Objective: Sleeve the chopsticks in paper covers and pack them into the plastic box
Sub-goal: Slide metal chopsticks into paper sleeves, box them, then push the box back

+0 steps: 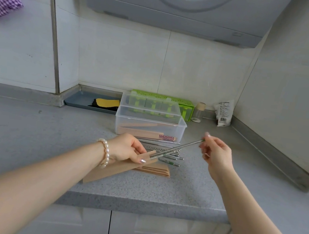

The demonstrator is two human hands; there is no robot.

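My left hand grips the open end of a brown paper cover that slants down toward the counter's front edge. My right hand pinches the far end of a pair of metal chopsticks, whose near tips sit in the cover's mouth. Several loose metal chopsticks lie on the counter behind them. A small stack of flat paper covers lies under the hands. The clear plastic box stands behind with its lid up, holding a few sleeved chopsticks.
A green holder stands against the back wall behind the box. A grey tray with a yellow-black sponge sits at the back left. A small jar and a white packet stand at the back right. An appliance hangs overhead.
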